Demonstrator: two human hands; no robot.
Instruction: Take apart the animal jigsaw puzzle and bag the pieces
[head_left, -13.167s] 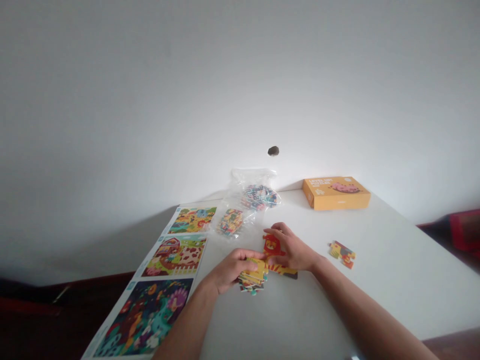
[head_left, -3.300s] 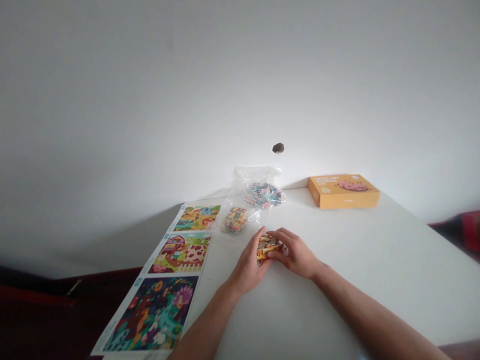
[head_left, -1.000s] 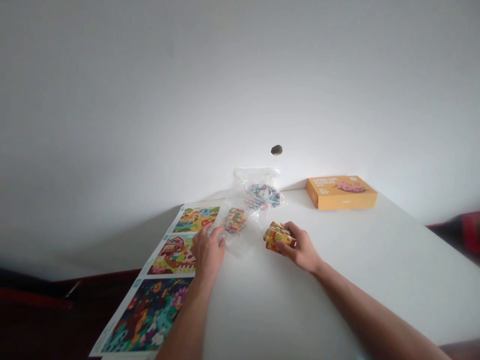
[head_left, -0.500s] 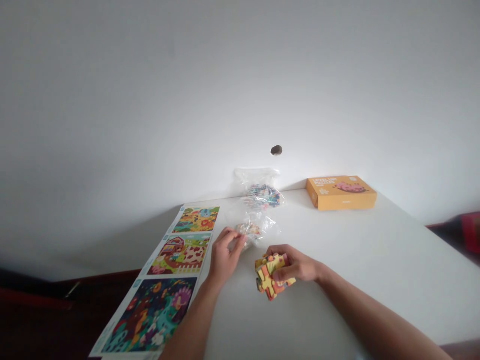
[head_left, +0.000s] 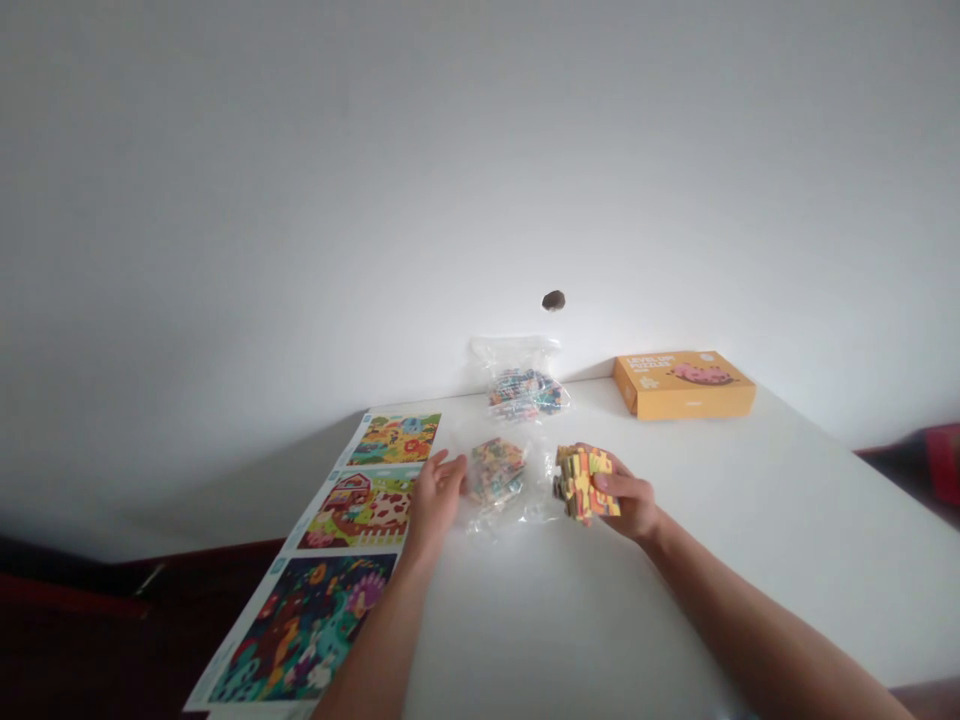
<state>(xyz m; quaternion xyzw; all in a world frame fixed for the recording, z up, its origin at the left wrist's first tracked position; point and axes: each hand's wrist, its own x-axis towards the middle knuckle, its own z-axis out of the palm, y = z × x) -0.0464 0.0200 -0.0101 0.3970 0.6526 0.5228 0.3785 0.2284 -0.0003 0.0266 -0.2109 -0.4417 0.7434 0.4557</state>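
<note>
A thick stack of yellow and orange jigsaw puzzle pieces (head_left: 581,484) is gripped in my right hand (head_left: 630,497), thumb on the near face and fingers behind. Just left of it, a clear plastic bag (head_left: 498,475) with more puzzle pieces inside lies on the white table. My left hand (head_left: 437,492) is at that bag's left edge, fingers apart and not wrapped round anything. Whether its fingertips touch the plastic I cannot tell. Farther back, a second clear bag of puzzle pieces (head_left: 527,390) leans near the wall.
A sheet with three printed pictures (head_left: 360,508) runs along the table's left edge, partly under my left arm. At the back right stands an orange puzzle box (head_left: 684,386). The white wall (head_left: 480,180) with a small hole (head_left: 553,300) rises behind the white table (head_left: 720,500).
My right hand has moved the stack up and to the right, turning it. My left hand has let go of the near bag and drawn slightly left; that bag now lies flatter.
</note>
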